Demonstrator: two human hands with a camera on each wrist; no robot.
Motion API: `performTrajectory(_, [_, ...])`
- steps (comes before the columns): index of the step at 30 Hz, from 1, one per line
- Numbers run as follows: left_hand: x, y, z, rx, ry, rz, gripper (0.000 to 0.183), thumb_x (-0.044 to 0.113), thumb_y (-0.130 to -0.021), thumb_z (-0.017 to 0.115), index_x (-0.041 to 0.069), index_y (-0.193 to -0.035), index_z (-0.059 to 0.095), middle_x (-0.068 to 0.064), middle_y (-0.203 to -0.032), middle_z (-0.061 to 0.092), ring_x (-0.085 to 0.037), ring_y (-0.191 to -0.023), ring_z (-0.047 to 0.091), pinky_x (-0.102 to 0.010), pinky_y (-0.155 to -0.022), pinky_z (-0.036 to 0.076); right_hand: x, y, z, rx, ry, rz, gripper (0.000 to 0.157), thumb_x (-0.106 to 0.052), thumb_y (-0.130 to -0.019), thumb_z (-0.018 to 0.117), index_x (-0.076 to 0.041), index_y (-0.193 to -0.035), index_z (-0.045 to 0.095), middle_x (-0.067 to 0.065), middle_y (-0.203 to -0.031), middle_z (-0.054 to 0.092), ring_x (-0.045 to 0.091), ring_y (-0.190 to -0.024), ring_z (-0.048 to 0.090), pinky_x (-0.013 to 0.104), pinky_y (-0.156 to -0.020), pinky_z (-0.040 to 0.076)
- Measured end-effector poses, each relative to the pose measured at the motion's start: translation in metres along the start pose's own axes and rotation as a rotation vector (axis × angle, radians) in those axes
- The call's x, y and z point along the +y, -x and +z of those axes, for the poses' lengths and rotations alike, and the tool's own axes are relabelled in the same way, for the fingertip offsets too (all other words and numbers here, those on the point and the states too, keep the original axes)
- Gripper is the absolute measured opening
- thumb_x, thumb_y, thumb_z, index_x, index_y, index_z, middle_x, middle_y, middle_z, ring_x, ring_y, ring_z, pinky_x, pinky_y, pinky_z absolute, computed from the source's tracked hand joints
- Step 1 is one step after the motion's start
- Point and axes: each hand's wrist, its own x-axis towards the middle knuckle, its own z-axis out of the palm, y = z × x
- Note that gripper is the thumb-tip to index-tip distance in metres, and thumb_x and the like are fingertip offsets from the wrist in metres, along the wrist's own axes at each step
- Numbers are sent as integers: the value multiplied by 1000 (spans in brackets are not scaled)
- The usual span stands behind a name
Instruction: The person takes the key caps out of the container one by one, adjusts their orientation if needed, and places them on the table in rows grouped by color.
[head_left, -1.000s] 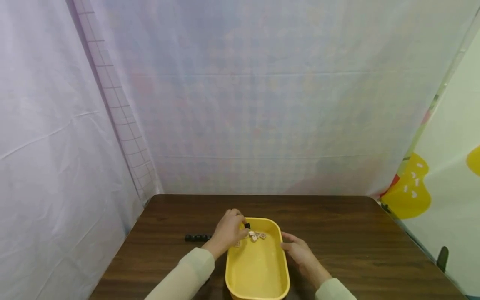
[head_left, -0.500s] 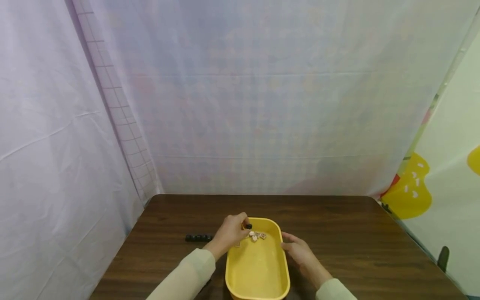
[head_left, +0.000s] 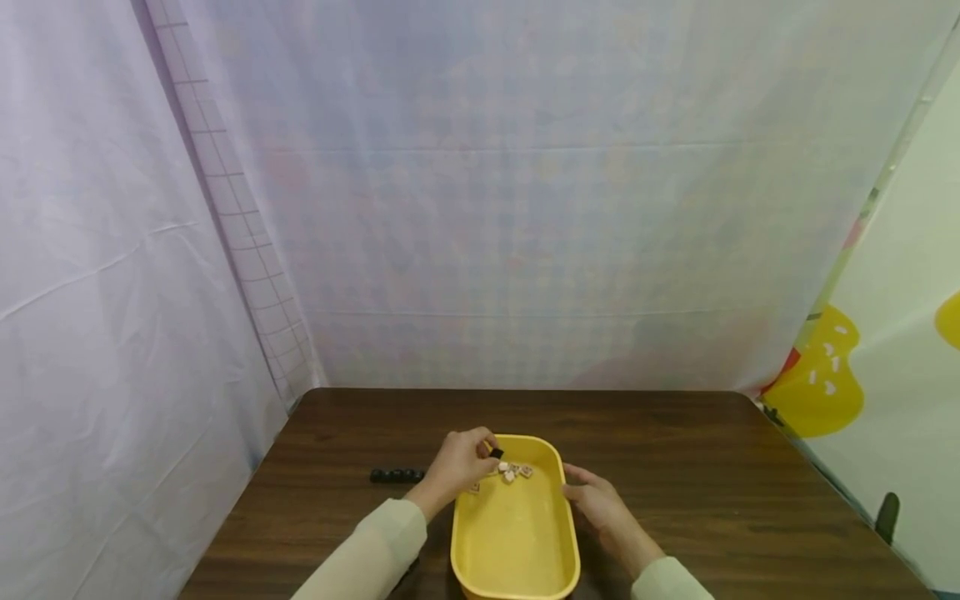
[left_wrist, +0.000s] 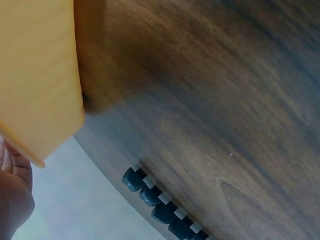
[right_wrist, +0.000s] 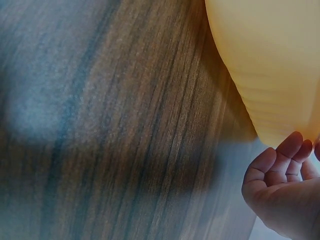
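Black piece (head_left: 497, 453) pinched by left hand (head_left: 454, 465), the nearer one, at far-left part of yellow tray (head_left: 517, 537); tray's long axis aligned near-to-far. Right hand (head_left: 604, 510) laid, fingers loosely bent, against tray's right side.

Black pieces (left_wrist: 163, 214) line up — apart from the yellow tub (left_wrist: 40, 75).

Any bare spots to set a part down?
Free: brown table between right hand and table's right edge; band behind yellow bin; bin's near half. Crowded: bin's far end, cream pieces plus left hand pinching a black piece; left of that, black segmented bar.
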Motion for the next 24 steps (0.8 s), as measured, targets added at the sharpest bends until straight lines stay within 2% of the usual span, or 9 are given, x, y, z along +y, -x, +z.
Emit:
performTrajectory(8, [-2,1,-1,-5,26,14,22,8,-85,74,5,-106,70,3,-80,64,-9,-70,58,-26,-61,49,-1,0,1,12,2,3,48,-3,-94,56,8,-140,47,16,-97,70,27,-82,68,41,-71,57])
performTrajectory(15, [-2,1,0,20,50,-1,18,10,-85,76,10,-101,68,2,-80,63,-10,-69,59,-27,-62,49,-1,1,1,11,7,3,48,-3,-94,57,8,-140,47,17,-96,70,27,-81,68,40,-70,57])
performTrajectory(24, [-2,1,0,30,40,22,17,11,-84,77,13,-99,69,4,-77,63,-7,-64,56,-25,-60,48,-1,1,0,4,12,0,49,-3,-93,57,8,-140,47,19,-101,69,27,-84,68,40,-72,57])
